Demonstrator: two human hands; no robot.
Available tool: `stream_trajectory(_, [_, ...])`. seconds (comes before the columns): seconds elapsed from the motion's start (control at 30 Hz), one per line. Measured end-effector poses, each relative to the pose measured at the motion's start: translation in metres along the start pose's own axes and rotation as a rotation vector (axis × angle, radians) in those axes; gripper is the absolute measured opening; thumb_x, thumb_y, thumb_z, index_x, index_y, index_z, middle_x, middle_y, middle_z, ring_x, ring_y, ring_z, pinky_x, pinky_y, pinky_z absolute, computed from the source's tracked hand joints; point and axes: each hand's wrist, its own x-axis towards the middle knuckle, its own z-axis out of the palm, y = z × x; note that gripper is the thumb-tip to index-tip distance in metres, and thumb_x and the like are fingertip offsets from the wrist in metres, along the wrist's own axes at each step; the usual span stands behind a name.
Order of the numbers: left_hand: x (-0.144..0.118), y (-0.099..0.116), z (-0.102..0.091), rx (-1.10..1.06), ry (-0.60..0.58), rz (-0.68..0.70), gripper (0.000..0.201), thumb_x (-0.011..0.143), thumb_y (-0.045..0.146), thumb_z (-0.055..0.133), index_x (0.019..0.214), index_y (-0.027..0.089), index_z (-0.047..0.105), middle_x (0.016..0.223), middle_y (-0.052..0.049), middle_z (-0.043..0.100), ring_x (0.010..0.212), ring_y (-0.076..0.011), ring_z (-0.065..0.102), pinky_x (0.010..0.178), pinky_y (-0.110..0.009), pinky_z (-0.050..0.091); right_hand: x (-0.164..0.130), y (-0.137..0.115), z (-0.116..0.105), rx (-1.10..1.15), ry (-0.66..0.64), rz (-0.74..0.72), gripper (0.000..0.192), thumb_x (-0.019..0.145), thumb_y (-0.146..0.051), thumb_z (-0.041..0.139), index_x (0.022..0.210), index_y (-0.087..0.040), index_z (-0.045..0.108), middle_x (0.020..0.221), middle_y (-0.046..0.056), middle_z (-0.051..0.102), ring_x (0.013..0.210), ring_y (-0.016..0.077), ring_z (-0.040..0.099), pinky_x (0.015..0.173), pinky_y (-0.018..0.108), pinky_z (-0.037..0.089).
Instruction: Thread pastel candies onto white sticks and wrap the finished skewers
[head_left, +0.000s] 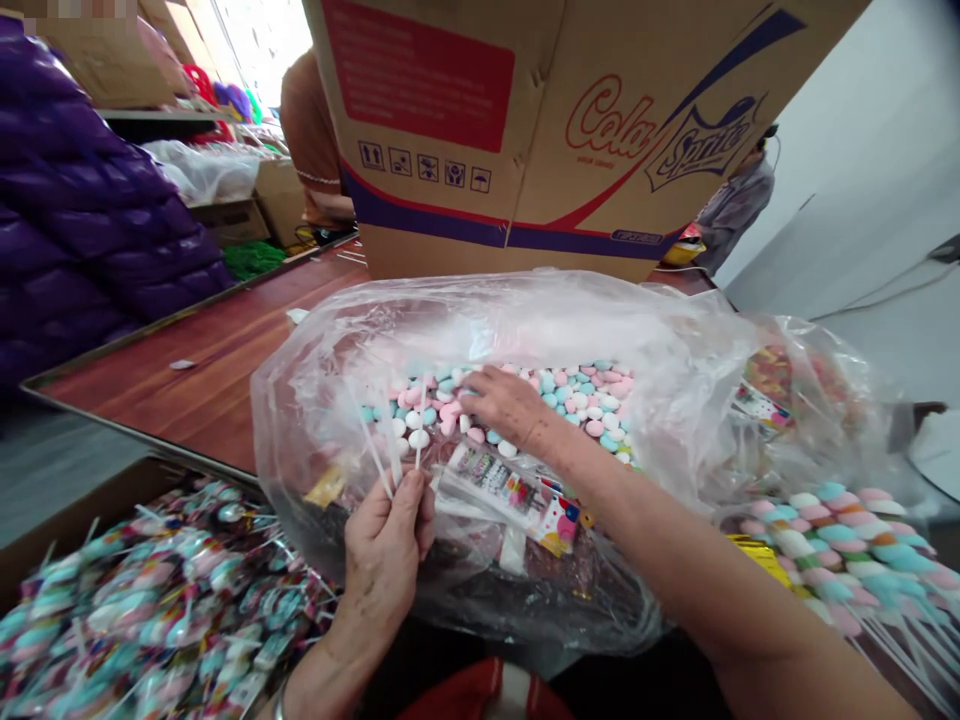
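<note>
My left hand (390, 525) is closed around a few thin white sticks (419, 425), which point up and fan apart. Loose oval candies (596, 405) in pink, blue and white lie inside a large clear plastic bag (300, 390). Over the pile, my right hand (504, 402) reaches in with its fingers bent and the fingertips pinched at a candy; the exact grip is partly hidden. Between my hands and my body, a printed clear wrapper packet (510, 490) rests on the bag.
A big Cola and Sprite carton (570, 120) stands behind the bag. Wrapped candy sticks fill a box (150, 600) at lower left. Candy skewers (847, 550) lie at right. Purple packs (82, 190) are stacked at left. Two people (311, 130) sit beyond the wooden table (187, 390).
</note>
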Motion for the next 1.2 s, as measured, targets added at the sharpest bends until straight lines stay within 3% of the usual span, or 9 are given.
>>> stream_trajectory(0.13, [-0.003,0.004,0.006,0.079,-0.087,-0.012,0.033,0.089,0.047,0.065,0.075,0.018,0.062,0.049,0.007,0.051,0.035,-0.0050,0.039,0.033,-0.015,0.027,-0.023,0.024,-0.008,0.023,-0.054,0.187,0.031,0.099,-0.014,0.047,0.118,-0.024,0.069,0.115,0.010,0.064,0.109,0.0233,0.054,0.088,0.032,0.047])
stream_trajectory(0.23, [-0.006,0.011,0.015,0.089,-0.181,-0.033,0.035,0.089,0.049,0.064,0.074,0.017,0.063,0.048,0.006,0.053,0.035,-0.0064,0.040,0.033,-0.016,0.030,-0.025,0.019,-0.016,0.018,-0.021,0.288,0.026,0.096,-0.012,0.048,0.108,-0.018,0.071,0.112,0.012,0.065,0.109,0.0249,0.054,0.090,0.033,0.046])
stream_trajectory(0.33, [-0.009,0.017,0.024,0.051,-0.208,-0.064,0.037,0.087,0.050,0.065,0.072,0.017,0.063,0.054,0.003,0.060,0.034,-0.0063,0.042,0.032,-0.017,0.031,-0.011,-0.004,-0.014,0.027,0.105,0.129,0.021,0.097,-0.017,0.050,0.102,-0.014,0.070,0.113,0.014,0.065,0.106,0.0260,0.053,0.097,0.038,0.043])
stream_trajectory(0.47, [-0.007,0.016,0.030,0.024,-0.223,-0.106,0.034,0.082,0.049,0.070,0.071,0.017,0.064,0.057,0.002,0.063,0.037,-0.0087,0.048,0.033,-0.018,0.038,0.013,-0.024,0.009,0.030,0.183,-0.151,0.023,0.102,-0.026,0.045,0.106,-0.020,0.067,0.126,0.009,0.063,0.110,0.0249,0.051,0.089,0.039,0.044])
stream_trajectory(0.6, [0.007,0.005,0.036,0.057,-0.276,-0.157,0.033,0.074,0.049,0.076,0.073,0.016,0.068,0.063,-0.001,0.068,0.053,-0.0154,0.062,0.044,-0.023,0.051,0.014,-0.014,0.024,0.007,0.112,-0.149,0.023,0.102,-0.024,0.045,0.108,-0.020,0.067,0.121,0.009,0.066,0.111,0.0250,0.052,0.089,0.039,0.045])
stream_trajectory(0.73, [0.015,-0.001,0.042,0.135,-0.264,-0.203,0.035,0.072,0.049,0.077,0.076,0.015,0.071,0.074,-0.005,0.072,0.066,-0.0191,0.066,0.054,-0.027,0.059,-0.013,0.012,0.019,-0.024,0.036,-0.149,0.020,0.100,-0.021,0.050,0.105,-0.019,0.069,0.116,0.009,0.067,0.110,0.0233,0.054,0.093,0.037,0.046])
stream_trajectory(1.0, [0.011,0.004,0.042,0.115,-0.177,-0.249,0.037,0.068,0.050,0.078,0.075,0.014,0.071,0.076,-0.006,0.073,0.070,-0.0185,0.068,0.061,-0.028,0.061,-0.063,0.067,-0.015,-0.045,-0.198,0.156,0.017,0.095,-0.017,0.058,0.096,-0.016,0.074,0.110,0.011,0.068,0.104,0.0242,0.056,0.089,0.035,0.045])
stream_trajectory(1.1, [0.010,0.005,0.041,0.125,-0.187,-0.247,0.037,0.069,0.049,0.078,0.074,0.013,0.071,0.076,-0.007,0.074,0.070,-0.0183,0.068,0.062,-0.028,0.061,-0.067,0.061,-0.031,-0.051,-0.178,0.264,0.017,0.092,-0.012,0.057,0.096,-0.015,0.074,0.115,0.013,0.066,0.109,0.0270,0.053,0.091,0.037,0.044])
stream_trajectory(1.2, [0.010,0.007,0.041,0.124,-0.192,-0.242,0.037,0.069,0.049,0.080,0.075,0.014,0.071,0.075,-0.006,0.074,0.068,-0.0188,0.068,0.061,-0.029,0.061,-0.063,0.036,-0.033,-0.010,-0.120,0.217,0.019,0.094,-0.016,0.055,0.106,-0.013,0.070,0.111,0.014,0.066,0.107,0.0259,0.054,0.096,0.039,0.042])
